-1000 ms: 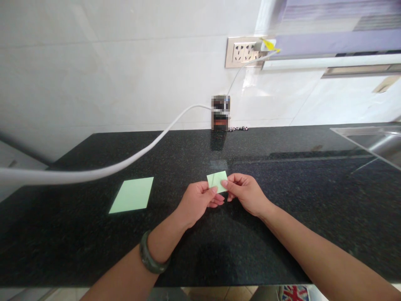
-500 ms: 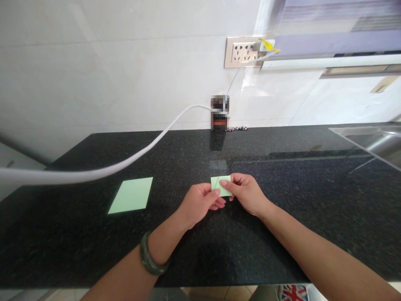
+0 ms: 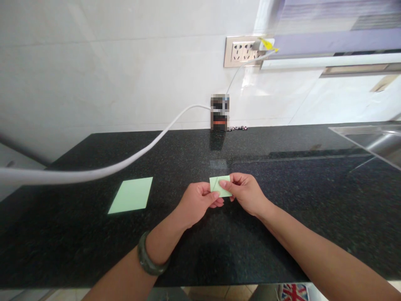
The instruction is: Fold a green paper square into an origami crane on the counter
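Fingers (image 3: pixel 214 195): both hands pinch one small green paper (image 3: pixel 222 192), thumbs on its upper face; the fingers behind it are partly hidden from where I stand.
White cable (image 3: pixel 119 168): enters at far left and arches to a pixelated object (image 3: pixel 219 112) by the wall (image 3: pixel 94 83).
Green sheet (image 3: pixel 131 195): lies flat on the dark speckled countertop (image 3: pixel 250 251), well apart from both hands.
Bangle (image 3: pixel 150 255): dark green, worn on the left wrist.
Left hand (image 3: pixel 194 205): grips the small paper at its lower left; fingertips show below the thumb.
Small green paper: held between the two hands, to the right of the sheet; a slanting line marks its left part. Contact with the countertop: cannot tell.
Pixelated object: upright at the back of the countertop, detail unreadable.
Beaded strand (image 3: pixel 239 128): just right of that object.
Right hand (image 3: pixel 250 194): thumb laid across the paper's right part, fingers curled at its edge.
Socket panel (image 3: pixel 237 53): wall-mounted; plug with yellow tag (image 3: pixel 267 44) at its right end.
Steel sink (image 3: pixel 388 144): set into the countertop, far right.
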{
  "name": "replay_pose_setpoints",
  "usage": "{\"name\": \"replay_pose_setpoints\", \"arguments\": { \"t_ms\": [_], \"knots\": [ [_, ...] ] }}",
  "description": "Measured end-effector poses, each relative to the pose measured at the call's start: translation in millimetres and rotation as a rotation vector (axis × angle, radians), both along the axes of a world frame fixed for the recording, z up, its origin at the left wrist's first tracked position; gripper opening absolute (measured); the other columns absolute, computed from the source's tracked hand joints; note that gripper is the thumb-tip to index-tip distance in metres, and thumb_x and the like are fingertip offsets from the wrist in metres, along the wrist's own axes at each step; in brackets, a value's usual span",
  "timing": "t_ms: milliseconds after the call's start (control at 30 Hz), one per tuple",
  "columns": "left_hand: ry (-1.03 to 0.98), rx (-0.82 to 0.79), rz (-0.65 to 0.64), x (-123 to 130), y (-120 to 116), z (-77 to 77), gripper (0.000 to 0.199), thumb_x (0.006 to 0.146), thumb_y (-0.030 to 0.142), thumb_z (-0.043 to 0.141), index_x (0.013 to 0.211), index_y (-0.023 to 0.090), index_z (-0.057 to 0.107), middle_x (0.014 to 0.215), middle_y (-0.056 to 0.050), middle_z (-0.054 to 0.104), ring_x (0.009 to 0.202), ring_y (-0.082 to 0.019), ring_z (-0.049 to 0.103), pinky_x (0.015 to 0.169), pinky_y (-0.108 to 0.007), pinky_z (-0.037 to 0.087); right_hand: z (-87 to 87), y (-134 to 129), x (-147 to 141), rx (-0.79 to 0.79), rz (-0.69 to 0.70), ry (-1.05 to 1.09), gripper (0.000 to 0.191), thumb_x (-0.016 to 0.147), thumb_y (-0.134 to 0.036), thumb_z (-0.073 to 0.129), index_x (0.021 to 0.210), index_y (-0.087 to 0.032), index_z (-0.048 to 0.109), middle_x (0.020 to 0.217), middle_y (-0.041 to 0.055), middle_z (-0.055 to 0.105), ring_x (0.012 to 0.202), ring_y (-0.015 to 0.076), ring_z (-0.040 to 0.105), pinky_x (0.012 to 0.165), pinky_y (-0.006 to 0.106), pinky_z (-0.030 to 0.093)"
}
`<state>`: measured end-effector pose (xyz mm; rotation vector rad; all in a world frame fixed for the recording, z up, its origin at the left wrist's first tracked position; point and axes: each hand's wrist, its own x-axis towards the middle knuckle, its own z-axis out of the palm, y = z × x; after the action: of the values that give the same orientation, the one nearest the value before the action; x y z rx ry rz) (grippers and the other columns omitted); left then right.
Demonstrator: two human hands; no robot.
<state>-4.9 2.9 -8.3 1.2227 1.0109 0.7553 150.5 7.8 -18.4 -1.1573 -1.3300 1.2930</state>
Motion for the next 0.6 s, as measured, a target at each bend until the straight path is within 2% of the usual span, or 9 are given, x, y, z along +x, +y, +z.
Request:
{"name": "replay_pose_setpoints", "arguments": {
  "t_ms": [133, 200, 333, 467, 600],
  "knots": [
    [-0.064, -0.068, -0.071, -5.2, 0.8, 5.8, 0.031, 0.068, 0.020, 0.064, 0.097, 0.011, 0.059, 0.089, -0.011, 0.068, 0.081, -0.017, 0.063, 0.074, -0.029, 0.047, 1.6, 5.6, 8.4, 0.016, -0.086, 0.072, 0.032, 0.067, -0.043, 0.064, 0.057, -0.015, 0.051, 0.050, -0.0025, 0.050, 0.039, 0.0056, 0.039, 0.035, 0.019, 0.032],
    [-0.056, -0.082, -0.074, -6.7, 1.5, 8.1, 0.036, 0.065, 0.022, 0.067, 0.098, 0.011, 0.058, 0.088, -0.011, 0.068, 0.079, -0.017, 0.063, 0.071, -0.028, 0.047, 2.4, 7.0, 12.1, 0.024, -0.104, 0.089, 0.033, 0.066, -0.043, 0.065, 0.056, -0.015, 0.050, 0.050, -0.0026, 0.049, 0.039, 0.0053, 0.038, 0.034, 0.019, 0.031],
    [0.037, -0.024, -0.076, -5.1, 2.1, 8.2, 0.027, 0.072, 0.037, 0.059, 0.077, 0.010, 0.061, 0.074, -0.009, 0.067, 0.064, -0.015, 0.063, 0.061, -0.026, 0.047, 4.3, 3.5, 11.6, 0.028, -0.034, 0.045, 0.031, 0.068, -0.042, 0.063, 0.057, -0.015, 0.051, 0.051, -0.0026, 0.049, 0.040, 0.0052, 0.038, 0.036, 0.019, 0.033],
    [0.091, 0.032, -0.064, -2.4, 1.1, 5.4, 0.026, 0.074, 0.036, 0.056, 0.066, 0.011, 0.059, 0.061, -0.006, 0.064, 0.053, -0.013, 0.059, 0.054, -0.024, 0.046, 4.1, -1.1, 5.6, 0.024, -0.007, 0.005, 0.033, 0.069, -0.045, 0.062, 0.057, -0.016, 0.051, 0.049, -0.0034, 0.047, 0.040, 0.0053, 0.038, 0.035, 0.019, 0.032],
    [0.130, 0.148, -0.023, -3.4, 0.8, 4.6, 0.027, 0.075, 0.035, 0.055, 0.060, 0.013, 0.058, 0.056, -0.004, 0.061, 0.050, -0.012, 0.057, 0.052, -0.024, 0.046, 2.5, -1.9, 2.8, -0.013, 0.036, 0.097, 0.032, 0.067, -0.045, 0.062, 0.062, -0.015, 0.055, 0.055, -0.0020, 0.052, 0.042, 0.0056, 0.041, 0.037, 0.019, 0.036]
  ]
}}
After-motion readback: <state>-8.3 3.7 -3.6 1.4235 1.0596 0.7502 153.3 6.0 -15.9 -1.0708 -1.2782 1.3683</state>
